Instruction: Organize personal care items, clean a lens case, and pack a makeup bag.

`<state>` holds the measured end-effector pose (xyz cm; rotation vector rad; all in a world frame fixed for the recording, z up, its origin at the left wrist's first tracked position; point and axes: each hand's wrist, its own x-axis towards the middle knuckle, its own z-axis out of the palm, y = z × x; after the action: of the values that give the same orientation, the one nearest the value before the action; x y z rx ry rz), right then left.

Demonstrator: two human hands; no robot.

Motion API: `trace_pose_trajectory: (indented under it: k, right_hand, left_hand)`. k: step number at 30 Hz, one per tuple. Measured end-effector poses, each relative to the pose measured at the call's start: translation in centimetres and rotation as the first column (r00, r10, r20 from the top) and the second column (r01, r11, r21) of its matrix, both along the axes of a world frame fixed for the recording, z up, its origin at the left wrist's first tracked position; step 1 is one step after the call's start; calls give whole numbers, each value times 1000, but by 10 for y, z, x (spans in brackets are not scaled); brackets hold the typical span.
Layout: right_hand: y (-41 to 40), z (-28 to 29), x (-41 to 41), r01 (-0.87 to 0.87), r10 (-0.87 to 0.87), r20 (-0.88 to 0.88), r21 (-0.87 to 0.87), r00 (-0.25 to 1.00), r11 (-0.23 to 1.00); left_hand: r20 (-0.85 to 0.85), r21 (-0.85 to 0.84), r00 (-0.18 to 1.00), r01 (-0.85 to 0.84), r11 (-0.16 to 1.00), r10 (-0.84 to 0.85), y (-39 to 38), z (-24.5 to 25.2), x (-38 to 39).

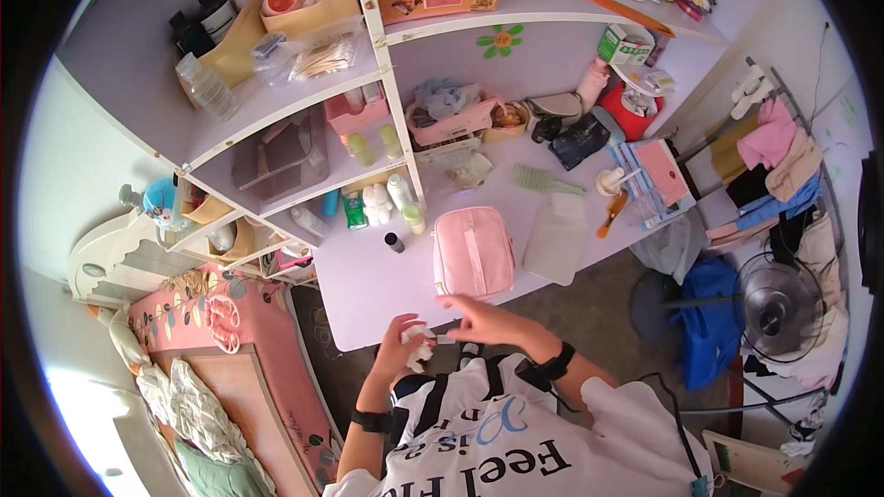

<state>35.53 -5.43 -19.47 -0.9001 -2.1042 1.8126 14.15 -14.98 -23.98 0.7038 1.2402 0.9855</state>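
Below the desk's front edge, my left hand [398, 352] is closed around a crumpled white tissue or cloth [419, 352]. My right hand [492, 323] is just to the right, its index finger stretched toward the bottom of a pink zippered case [472, 252]. A small pale object [446, 339] shows by the lower fingers of that hand; whether they grip it is unclear. The case rests on the lilac desk [373, 290] near its front edge. A small dark-capped bottle [394, 242] stands to the left of the case.
Right of the case lie a translucent plastic sheet [554, 241] and a green comb [545, 179]. Shelves [290, 117] with bottles and boxes rise at the left. A floor fan [772, 314] and a blue bag [704, 331] stand right; a bed [228, 352] is left.
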Motion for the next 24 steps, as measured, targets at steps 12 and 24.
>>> trace_pose_trajectory:
  k: [12,24]
  right_hand:
    - [-22,11,-7,217,-190,-116,298,975,930]
    - [-11,-10,-40,128,-122,-39,236,992,963]
  left_hand:
    - [260,-65,962,103,993,-82,16,47,36]
    - [18,33,999,-30,999,29,-26,36,-39]
